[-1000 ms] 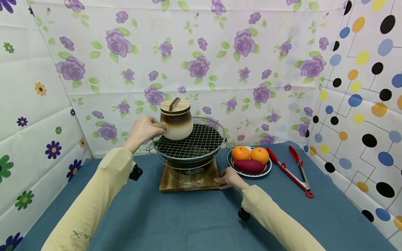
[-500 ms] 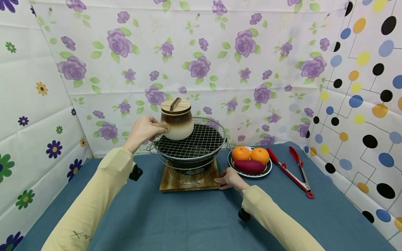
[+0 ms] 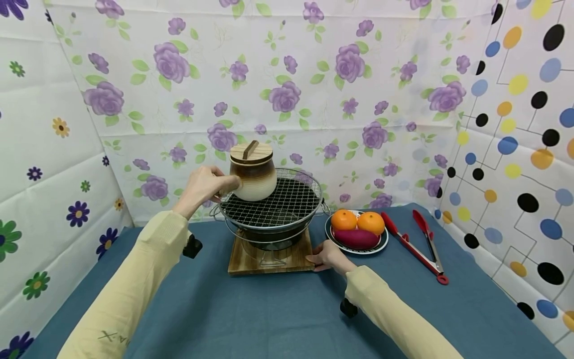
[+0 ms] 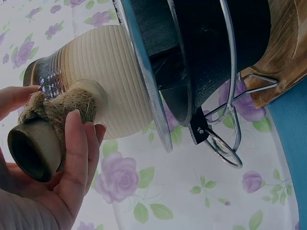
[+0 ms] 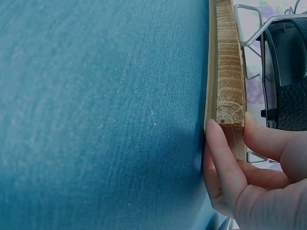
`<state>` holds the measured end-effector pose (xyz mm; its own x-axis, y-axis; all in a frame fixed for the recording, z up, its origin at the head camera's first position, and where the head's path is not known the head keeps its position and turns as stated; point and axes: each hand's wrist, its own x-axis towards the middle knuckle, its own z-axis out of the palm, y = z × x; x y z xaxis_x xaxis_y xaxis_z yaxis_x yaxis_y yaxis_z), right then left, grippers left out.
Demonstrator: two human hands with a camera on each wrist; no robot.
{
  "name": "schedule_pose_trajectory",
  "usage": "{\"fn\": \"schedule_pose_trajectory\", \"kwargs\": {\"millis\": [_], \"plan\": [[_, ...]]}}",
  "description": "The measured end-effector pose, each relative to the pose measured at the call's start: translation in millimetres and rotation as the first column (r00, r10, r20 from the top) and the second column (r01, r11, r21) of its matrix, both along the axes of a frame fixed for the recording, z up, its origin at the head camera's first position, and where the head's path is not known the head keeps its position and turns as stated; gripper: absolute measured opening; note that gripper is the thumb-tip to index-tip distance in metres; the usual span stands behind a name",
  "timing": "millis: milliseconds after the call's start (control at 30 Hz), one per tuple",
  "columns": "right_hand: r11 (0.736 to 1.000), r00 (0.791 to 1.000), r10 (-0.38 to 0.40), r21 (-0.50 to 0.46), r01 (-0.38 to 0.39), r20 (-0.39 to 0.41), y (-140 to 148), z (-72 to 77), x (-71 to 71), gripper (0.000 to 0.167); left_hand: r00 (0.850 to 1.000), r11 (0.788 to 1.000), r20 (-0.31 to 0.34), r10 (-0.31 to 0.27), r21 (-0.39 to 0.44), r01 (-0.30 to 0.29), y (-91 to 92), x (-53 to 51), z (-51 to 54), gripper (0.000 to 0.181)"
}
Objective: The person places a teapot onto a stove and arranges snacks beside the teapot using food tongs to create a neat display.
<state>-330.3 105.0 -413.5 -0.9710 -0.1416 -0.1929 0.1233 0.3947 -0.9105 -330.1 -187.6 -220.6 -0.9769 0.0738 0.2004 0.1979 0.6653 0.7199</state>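
A clay pot [image 3: 253, 182], brown above and cream below, stands upright at the left part of the wire grill mesh [image 3: 293, 202], under a wooden lid [image 3: 251, 150]. My left hand [image 3: 204, 188] grips its side handle [image 4: 72, 108]; the left wrist view shows this handle as hollow-ended and wrapped in rope. Below the mesh is a round dark grill stove [image 3: 273, 234] on a square wooden board [image 3: 248, 262]. The front right corner of that board is pinched by my right hand [image 3: 331, 256], thumb on top and fingers beneath, as the right wrist view [image 5: 261, 179] shows.
Right of the stove is a plate [image 3: 354, 252] with two oranges [image 3: 344, 219] and a purple sweet potato [image 3: 356, 239]. Red-tipped tongs [image 3: 414, 249] lie spread at the far right. Patterned cloth walls [image 3: 287, 50] enclose the blue-covered table [image 3: 278, 319].
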Motion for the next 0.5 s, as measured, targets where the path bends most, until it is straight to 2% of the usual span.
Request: {"fn": "schedule_pose_trajectory", "kwargs": {"millis": [267, 500], "plan": [[1.000, 1.000, -0.002, -0.005, 0.002, 0.011, 0.1, 0.9, 1.1, 0.022, 0.999, 1.000, -0.039, 0.015, 0.003, -0.015, 0.0, -0.9, 1.8, 0.053], [1.000, 1.000, -0.002, 0.001, 0.002, 0.011, 0.1, 0.8, 0.7, 0.022, 0.998, 0.999, -0.057, 0.035, -0.038, -0.038, -2.2, -0.2, 3.3, 0.055]]}}
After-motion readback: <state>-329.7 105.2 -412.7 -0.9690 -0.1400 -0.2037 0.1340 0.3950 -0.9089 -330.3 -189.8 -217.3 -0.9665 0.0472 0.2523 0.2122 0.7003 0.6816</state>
